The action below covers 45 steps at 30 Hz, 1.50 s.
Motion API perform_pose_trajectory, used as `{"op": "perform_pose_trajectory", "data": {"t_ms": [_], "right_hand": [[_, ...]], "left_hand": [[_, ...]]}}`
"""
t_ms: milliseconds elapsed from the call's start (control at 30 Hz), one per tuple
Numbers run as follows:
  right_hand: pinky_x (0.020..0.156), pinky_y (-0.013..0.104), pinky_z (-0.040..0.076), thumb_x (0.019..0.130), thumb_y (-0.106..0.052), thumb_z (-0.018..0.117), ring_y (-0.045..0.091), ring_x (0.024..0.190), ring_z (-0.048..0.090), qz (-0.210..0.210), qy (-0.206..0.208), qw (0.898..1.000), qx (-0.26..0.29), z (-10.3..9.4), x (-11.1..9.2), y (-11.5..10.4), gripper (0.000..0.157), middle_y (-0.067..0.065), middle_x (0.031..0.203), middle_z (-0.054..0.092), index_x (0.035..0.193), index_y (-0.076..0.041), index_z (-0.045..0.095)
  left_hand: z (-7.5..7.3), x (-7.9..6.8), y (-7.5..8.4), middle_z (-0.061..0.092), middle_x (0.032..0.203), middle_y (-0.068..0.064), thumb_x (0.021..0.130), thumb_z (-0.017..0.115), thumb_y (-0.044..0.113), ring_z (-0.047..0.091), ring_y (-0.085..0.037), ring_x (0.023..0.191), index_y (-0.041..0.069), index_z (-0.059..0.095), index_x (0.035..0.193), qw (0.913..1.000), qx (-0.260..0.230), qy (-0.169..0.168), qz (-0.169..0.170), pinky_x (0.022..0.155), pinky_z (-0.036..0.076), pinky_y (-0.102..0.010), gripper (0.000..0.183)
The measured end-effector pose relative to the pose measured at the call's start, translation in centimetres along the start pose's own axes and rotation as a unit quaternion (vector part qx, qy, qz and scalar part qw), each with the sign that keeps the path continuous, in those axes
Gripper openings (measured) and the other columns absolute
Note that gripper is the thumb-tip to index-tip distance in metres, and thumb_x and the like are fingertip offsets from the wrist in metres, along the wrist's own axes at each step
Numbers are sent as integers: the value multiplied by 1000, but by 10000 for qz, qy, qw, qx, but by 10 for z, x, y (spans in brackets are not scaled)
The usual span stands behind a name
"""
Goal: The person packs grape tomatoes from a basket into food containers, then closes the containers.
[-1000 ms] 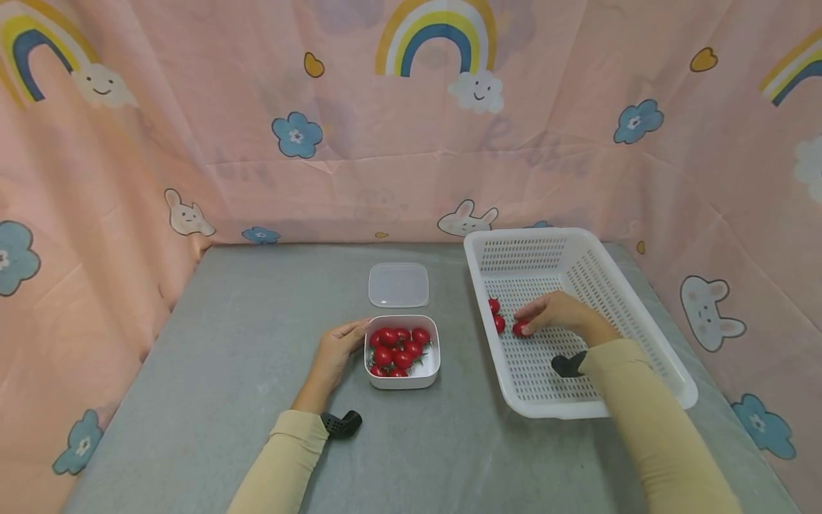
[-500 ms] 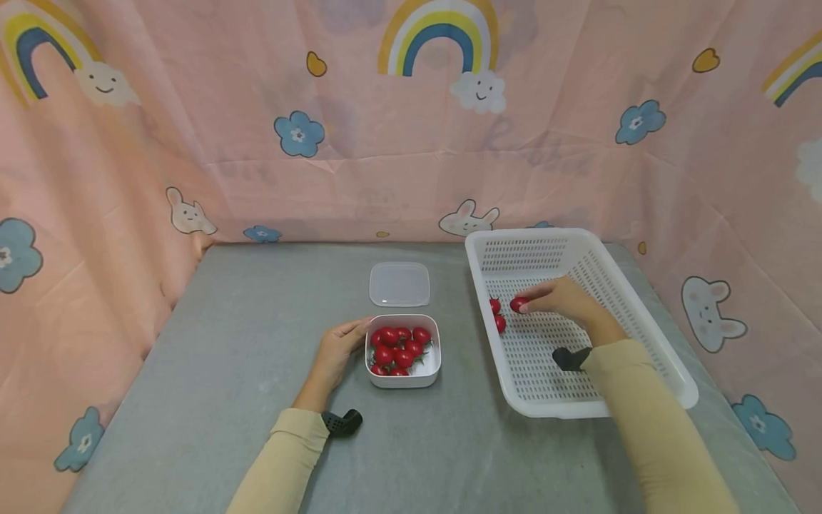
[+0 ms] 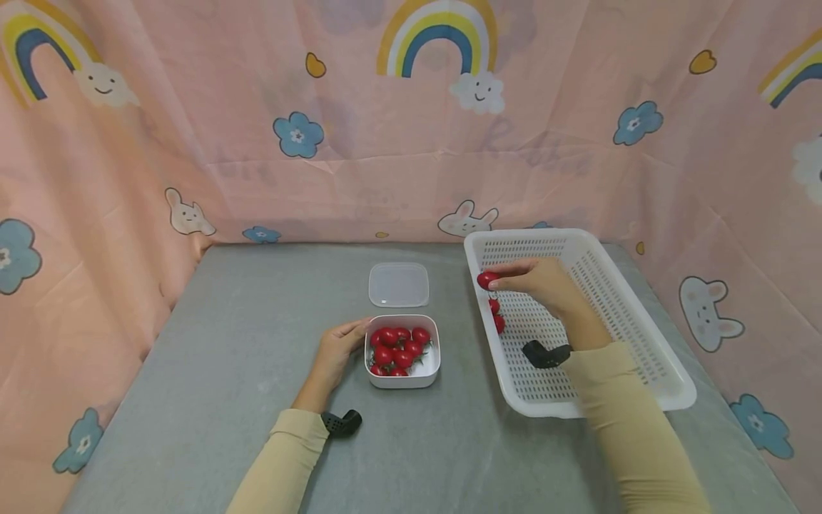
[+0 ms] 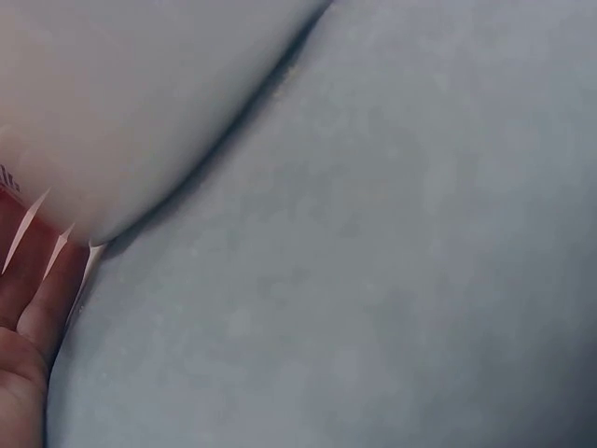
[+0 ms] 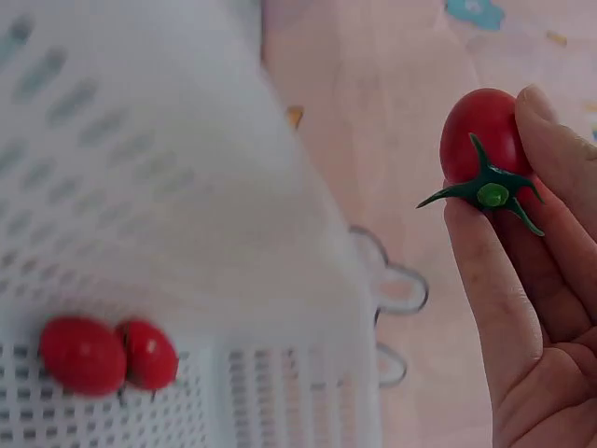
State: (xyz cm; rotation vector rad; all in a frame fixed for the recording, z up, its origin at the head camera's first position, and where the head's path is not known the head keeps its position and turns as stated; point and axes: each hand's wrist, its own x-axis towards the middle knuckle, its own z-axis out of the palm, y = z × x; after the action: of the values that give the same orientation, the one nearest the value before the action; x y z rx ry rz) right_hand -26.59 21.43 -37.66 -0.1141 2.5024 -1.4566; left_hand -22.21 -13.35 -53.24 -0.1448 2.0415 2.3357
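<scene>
In the head view, my right hand (image 3: 542, 285) pinches a cherry tomato (image 3: 486, 280) between thumb and fingers, at the left rim of the white perforated basket (image 3: 642, 343). The right wrist view shows that tomato (image 5: 480, 140) with its green calyx. Two more cherry tomatoes (image 5: 82, 357) lie in the basket below. My left hand (image 3: 336, 351) rests against the left side of a small white container (image 3: 402, 383), its fingers (image 4: 51, 289) lying along the wall in the left wrist view. Several cherry tomatoes (image 3: 393, 350) fill most of the container.
A translucent lid (image 3: 398, 285) lies flat on the grey table (image 3: 257, 343) behind the small container. The table runs between container and basket. A pink printed cloth (image 3: 385, 178) hangs at the back and both sides.
My right hand has lifted the cherry tomato from the basket floor and carried it back and left to the rim. The left hand and container have stayed put.
</scene>
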Motion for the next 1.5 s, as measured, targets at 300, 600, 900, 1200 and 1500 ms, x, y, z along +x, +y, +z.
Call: {"op": "perform_pose_trajectory", "data": {"t_ms": [300,600,900,1200,1500], "right_hand": [[95,36,53,83,-28,81,14,101,64,-379,62,9992,149,33,0,-28,42,10,117,74,118,-8,73],[93,36,49,79,-28,84,18,102,66,-480,-179,9981,349,66,2,-40,38,7,104,78,113,-12,76],[98,42,50,79,-26,85,21,104,66,-456,-289,9973,502,84,0,-50,38,10,109,76,112,-10,76],[103,46,49,81,-23,82,24,110,66,-319,-297,9982,421,92,-4,-47,35,11,112,75,113,-9,76],[103,45,49,82,-23,82,24,116,62,-261,-273,9973,624,113,-14,-52,35,9,117,74,114,-11,76]], "left_hand": [[0,1,0,76,101,6,95,66,15,70,-1,91,-10,68,117,10000,61,-38,29,85,55,-19,33],[-1,-1,1,76,103,4,95,66,15,70,-2,92,-10,67,118,10000,-5,-66,-34,85,55,-20,34],[-1,-1,0,76,99,7,94,67,15,70,-1,91,-10,67,118,10000,-62,-50,-57,85,55,-19,35],[2,-2,-2,76,104,4,94,68,17,70,-2,91,-8,68,119,9999,35,-93,-68,85,55,-19,35],[-1,-1,0,76,103,6,94,66,15,69,-1,92,-10,67,119,9999,8,-100,-17,86,54,-19,34]]}}
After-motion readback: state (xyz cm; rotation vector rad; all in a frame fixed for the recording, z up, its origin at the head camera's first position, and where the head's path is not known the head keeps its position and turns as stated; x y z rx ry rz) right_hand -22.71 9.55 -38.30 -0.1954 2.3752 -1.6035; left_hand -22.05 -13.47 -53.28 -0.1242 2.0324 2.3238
